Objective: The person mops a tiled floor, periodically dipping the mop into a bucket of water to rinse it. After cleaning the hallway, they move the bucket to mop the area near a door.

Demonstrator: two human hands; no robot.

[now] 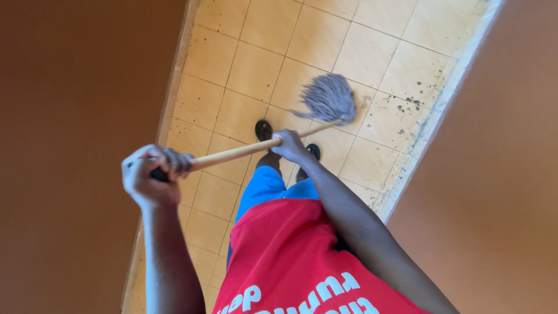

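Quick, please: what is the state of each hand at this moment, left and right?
Left hand: closed around the top end of the wooden mop handle.
Right hand: closed on the same handle, lower down, nearer the grey mop head.

The mop handle [244,151] I'm holding is plain pale wood, smooth and matt. The mop head [329,97] is grey stringy yarn, kinda fuzzy. The floor tiles [256,64] are yellowish ceramic, dull, speckled with dark grime near the wall [494,174], which is matt brown paint.
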